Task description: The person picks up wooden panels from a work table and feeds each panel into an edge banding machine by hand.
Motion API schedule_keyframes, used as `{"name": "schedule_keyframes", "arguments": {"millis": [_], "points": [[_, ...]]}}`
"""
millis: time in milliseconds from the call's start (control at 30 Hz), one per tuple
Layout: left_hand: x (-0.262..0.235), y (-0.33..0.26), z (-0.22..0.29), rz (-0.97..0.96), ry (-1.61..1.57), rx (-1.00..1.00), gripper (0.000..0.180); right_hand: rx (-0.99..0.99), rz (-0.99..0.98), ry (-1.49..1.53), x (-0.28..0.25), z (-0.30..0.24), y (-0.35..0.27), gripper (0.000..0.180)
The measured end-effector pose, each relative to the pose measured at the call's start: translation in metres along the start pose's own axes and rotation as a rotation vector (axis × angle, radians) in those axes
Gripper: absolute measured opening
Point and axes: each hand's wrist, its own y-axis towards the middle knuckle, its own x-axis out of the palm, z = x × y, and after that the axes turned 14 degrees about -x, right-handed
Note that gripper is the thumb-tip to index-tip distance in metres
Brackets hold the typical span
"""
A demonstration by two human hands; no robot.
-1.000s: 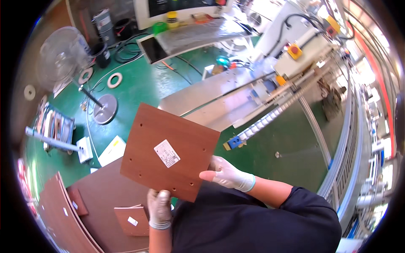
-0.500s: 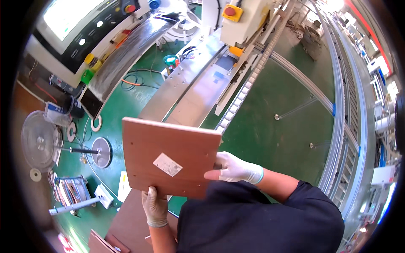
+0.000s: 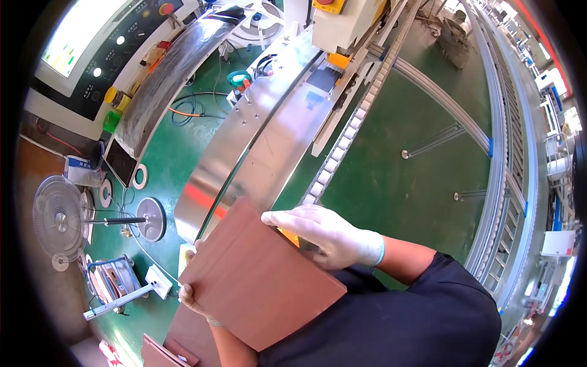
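In front of my body is a flat brown wooden board [image 3: 260,281], tilted, with a plain, faintly grained face showing. My left hand [image 3: 191,295], in a pale glove, grips its left edge; most of the palm is hidden behind the board. At the upper right edge, my white-gloved right hand [image 3: 324,232] lies with its fingers along the rim and the lower part of the hand against the board's side. Just beyond the board is the near end of a shiny metal machine bed [image 3: 269,162].
Beside the bed runs a narrow roller track [image 3: 342,144]. A pale machine head [image 3: 342,27] with a yellow-and-red button stands over the far end. On the left are a standing fan [image 3: 60,214] and a control panel [image 3: 92,73]. More brown boards [image 3: 162,353] lie at the lower left.
The board has been turned: its labelled face is out of sight and a plain face shows. It sits lower and rotated, and my right hand has shifted up along its edge.
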Motion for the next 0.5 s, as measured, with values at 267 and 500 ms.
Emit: {"name": "schedule_keyframes", "arguments": {"millis": [267,500], "points": [[0.024,0.002,0.008,-0.053,-0.027,-0.005,0.051,-0.082,0.018,-0.036,-0.001,-0.008,0.000,0.077],[0.030,0.000,0.000,-0.074,-0.045,-0.015,0.053,-0.039,0.085,-0.026,-0.003,-0.012,-0.018,0.070]]}}
